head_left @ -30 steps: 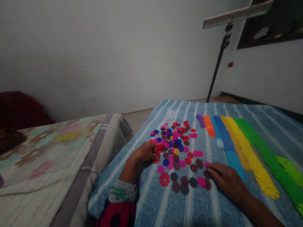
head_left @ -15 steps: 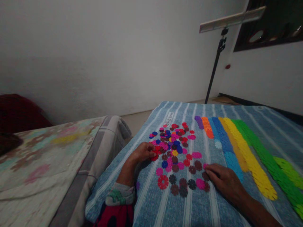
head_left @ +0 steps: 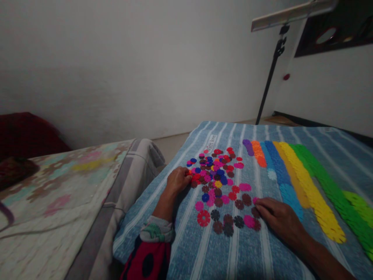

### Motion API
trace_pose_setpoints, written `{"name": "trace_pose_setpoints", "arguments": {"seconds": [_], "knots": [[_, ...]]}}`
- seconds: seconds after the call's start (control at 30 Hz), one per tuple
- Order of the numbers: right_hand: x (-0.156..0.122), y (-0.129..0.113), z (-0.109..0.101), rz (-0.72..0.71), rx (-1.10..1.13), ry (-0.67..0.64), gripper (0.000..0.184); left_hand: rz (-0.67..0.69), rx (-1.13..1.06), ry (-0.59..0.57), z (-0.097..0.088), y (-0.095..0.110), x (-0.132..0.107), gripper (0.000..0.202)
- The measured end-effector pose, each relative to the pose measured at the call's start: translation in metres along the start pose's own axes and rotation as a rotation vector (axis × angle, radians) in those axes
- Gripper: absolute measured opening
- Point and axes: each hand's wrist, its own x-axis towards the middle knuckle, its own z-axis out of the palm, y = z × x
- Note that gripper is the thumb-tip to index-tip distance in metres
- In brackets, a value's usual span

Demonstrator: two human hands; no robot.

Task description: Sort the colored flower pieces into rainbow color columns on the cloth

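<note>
Many flower-shaped plastic discs in pink, red, brown, blue and black lie loosely scattered, with a large red disc (head_left: pixel 203 218) near the front. My left hand (head_left: pixel 178 181) is closed at the left edge of the pile, its fingertips together beside red discs (head_left: pixel 196 178). Whatever sits between those fingers is too small and covered to make out. On the right side of the scatter, my right hand (head_left: pixel 278 216) pinches a pink disc (head_left: pixel 255 200) at its fingertips, close to a brown disc (head_left: pixel 255 212). A yellow disc (head_left: pixel 218 184) shows among the others.
Rows of overlapping discs sorted by colour lie to the right, including a yellow row (head_left: pixel 314 198) and a green row (head_left: pixel 323 186). Everything rests on a blue striped cloth (head_left: pixel 186 252). A floral-covered surface (head_left: pixel 87 186) is at left; a stand (head_left: pixel 268 77) rises behind.
My left hand has shifted slightly away from me along the pile's left edge. The right hand stays by the pink disc. The whole view has shifted slightly.
</note>
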Motion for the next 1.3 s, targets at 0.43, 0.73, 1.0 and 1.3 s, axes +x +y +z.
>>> {"name": "trace_pose_setpoints", "arguments": {"seconds": [0.43, 0.73, 1.0, 1.3], "knots": [[0.000, 0.000, -0.001, 0.005, -0.008, -0.012, 0.033, 0.624, -0.117, -0.003, 0.028, 0.027, 0.000, 0.017], [0.002, 0.000, 0.000, -0.008, -0.007, -0.018, 0.033, 0.458, 0.002, 0.095, 0.033, 0.040, 0.007, 0.022], [0.003, 0.002, 0.002, -0.007, -0.013, -0.002, 0.034, 0.360, 0.060, 0.135, 0.049, 0.061, 0.027, 0.023], [0.003, -0.002, -0.001, -0.021, -0.025, -0.016, 0.034, 0.284, -0.222, 0.144, 0.055, 0.056, 0.027, 0.013]]}}
